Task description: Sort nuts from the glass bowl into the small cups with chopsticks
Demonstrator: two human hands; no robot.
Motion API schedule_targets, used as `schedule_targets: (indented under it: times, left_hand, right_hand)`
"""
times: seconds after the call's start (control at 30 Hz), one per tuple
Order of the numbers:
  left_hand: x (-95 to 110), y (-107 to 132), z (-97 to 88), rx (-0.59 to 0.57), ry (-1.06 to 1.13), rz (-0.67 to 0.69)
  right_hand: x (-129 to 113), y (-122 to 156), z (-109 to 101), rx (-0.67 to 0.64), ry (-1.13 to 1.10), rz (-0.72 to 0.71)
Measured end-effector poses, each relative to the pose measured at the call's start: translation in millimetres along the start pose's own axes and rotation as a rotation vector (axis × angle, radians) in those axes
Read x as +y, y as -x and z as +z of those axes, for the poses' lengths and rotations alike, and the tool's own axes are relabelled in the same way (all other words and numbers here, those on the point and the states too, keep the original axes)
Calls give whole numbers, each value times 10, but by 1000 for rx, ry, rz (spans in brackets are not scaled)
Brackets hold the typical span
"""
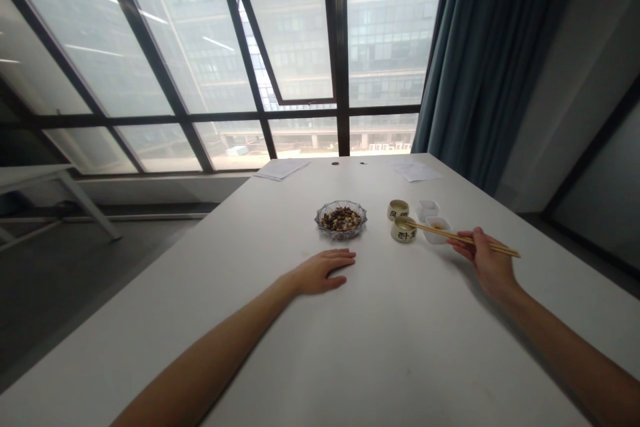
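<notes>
Currently, R hand (pixel 487 260) grips wooden chopsticks (pixel 463 238) shut, tips at small lettered cup (pixel 403 229); L hand (pixel 320 272) lies open on white table (pixel 400 360), near cut-glass dish (pixel 341 219) of mixed seeds.

The bench (pixel 210 320) is plain white, and the papers (pixel 283 169) on it are white too. The clear glass dish (pixel 350 233) has a cut, ridged pattern, and the mix (pixel 341 219) inside is speckled dark brown, black and yellow. The cream cup (pixel 398 209) and cream mug (pixel 403 229) both carry black characters. The small square dish (pixel 436 230) is white with a brownish trace inside. The chopsticks (pixel 453 236) are pale yellow wood. The curtain (pixel 475 60) is dark teal, and the window frame (pixel 338 47) is black.
</notes>
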State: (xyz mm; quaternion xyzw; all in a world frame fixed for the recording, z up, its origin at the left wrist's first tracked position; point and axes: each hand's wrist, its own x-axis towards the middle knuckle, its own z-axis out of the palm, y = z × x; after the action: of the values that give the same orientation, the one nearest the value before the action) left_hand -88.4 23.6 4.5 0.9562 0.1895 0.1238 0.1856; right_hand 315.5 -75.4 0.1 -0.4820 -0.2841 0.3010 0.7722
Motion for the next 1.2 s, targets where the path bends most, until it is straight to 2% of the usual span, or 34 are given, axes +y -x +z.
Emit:
schedule_targets:
  times: [0.27, 0.43, 0.53, 0.67, 0.8, 0.9, 1.03, 1.2]
  left_hand:
    - [-1, -5, 1, 10, 1, 3]
    - [6, -5, 2, 18, 4, 5]
    - [1, -4, 8, 24, 4, 13]
    - [-9, -4, 17, 17, -5, 17]
    - [-14, -2, 21, 8, -21, 19]
    - [-13, 0, 25, 3, -29, 21]
    - [-8, -1, 36, 13, -27, 21]
    - [-11, -3, 53, 18, -29, 34]
  right_hand:
    - [-11, 60, 29, -33, 7, -42]
    - [-66, 85, 198, -88, 29, -100]
    - [-83, 81, 417, -140, 39, -123]
    - [-54, 141, 851, -252, 21, -110]
    - [73, 247, 1327, -338, 17, -114]
    - [222, 289, 1608, -396, 47, -105]
    - [410, 288, 1823, -485, 135, -102]
    - [549, 281, 1911, -515, 193, -100]
